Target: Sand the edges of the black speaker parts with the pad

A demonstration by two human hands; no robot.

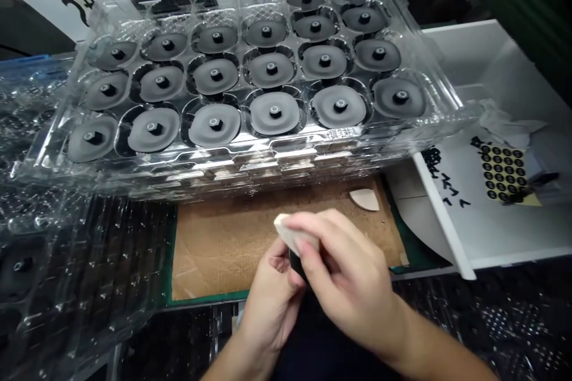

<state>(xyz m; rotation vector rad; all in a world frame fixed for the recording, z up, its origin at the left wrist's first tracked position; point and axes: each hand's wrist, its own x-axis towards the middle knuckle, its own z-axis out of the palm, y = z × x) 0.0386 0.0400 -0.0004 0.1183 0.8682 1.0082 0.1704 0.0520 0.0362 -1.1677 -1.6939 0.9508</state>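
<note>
Right hand (pixel 353 280) is closed in a pinch: thumb and index clamp a cream pad (pixel 292 237), one end sticking out past the fingertips. Left hand (pixel 272 292) is curled round a dark part (pixel 296 265) directly under the pad. Most of that part is hidden by the fingers, so can't tell its full shape. Pad and part look to be touching. My read: left steadies the part, right grips the pad by its sides so the underside stays free.

Both hands are over the near edge of the cardboard (pixel 214 250); it probably shields the green surface below. Spare pad (pixel 365 199) lies at its far right, within easy reach. Clear tray (pixel 440 86) sits behind, on a stack; grey discs (pixel 215 124) sit one per pocket, stud up, likely to stop them rubbing. White bin (pixel 444 214) at right has a sticker sheet (pixel 504 172) and loose black bits (pixel 432 161).
</note>
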